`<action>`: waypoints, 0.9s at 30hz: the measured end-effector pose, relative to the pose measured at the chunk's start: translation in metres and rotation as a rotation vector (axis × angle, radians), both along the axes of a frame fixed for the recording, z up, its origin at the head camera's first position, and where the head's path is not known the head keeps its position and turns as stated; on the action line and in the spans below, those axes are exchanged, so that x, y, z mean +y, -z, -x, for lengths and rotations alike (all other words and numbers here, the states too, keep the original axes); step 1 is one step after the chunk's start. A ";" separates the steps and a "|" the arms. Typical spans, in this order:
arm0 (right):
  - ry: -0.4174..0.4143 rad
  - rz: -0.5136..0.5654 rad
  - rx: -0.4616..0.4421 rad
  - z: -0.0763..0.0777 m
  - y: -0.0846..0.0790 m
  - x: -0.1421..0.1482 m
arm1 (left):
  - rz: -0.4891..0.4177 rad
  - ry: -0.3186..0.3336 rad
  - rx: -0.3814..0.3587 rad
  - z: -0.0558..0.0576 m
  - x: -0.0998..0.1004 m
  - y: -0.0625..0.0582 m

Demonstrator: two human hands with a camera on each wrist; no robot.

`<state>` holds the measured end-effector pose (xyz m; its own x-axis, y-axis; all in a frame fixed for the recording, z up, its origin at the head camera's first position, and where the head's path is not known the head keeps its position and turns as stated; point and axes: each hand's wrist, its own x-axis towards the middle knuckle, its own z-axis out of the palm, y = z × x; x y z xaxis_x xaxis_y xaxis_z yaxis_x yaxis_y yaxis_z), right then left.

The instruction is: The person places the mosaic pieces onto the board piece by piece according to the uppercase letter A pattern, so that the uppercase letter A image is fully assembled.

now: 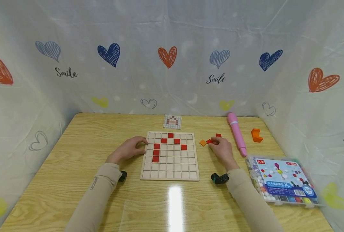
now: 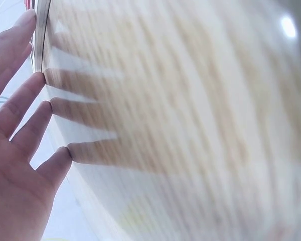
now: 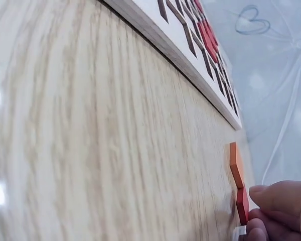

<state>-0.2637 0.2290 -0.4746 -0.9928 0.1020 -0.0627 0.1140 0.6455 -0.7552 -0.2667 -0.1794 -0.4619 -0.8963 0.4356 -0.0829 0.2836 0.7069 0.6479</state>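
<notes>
On the worktop (image 1: 85,148), right of the grid board (image 1: 170,166): red tile (image 1: 209,141), best pinched by opposite edges, right hand (image 1: 222,150) at it, grip unclear; left hand (image 1: 130,149) loose-fingered at the board's left edge.

The bare left hand (image 1: 128,149) spreads its fingers left of the square pale-wood grid board (image 1: 171,167) — the bare right hand (image 1: 222,150) bends, right of it.

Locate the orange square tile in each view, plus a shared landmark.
Head: orange square tile just right of the grid board.
Left wrist: not in it.
Right wrist: lower right, past the board's corner.
Landmark: the board; left wrist shows its edge upper left, right wrist upper right.
</notes>
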 end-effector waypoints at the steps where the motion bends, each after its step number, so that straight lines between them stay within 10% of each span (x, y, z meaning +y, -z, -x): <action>1: -0.003 -0.009 0.011 0.000 0.000 -0.001 | 0.000 0.000 0.000 0.000 0.000 0.000; 27: -0.135 -0.267 0.110 0.009 -0.003 -0.005 | 0.007 0.020 0.027 0.003 -0.001 0.003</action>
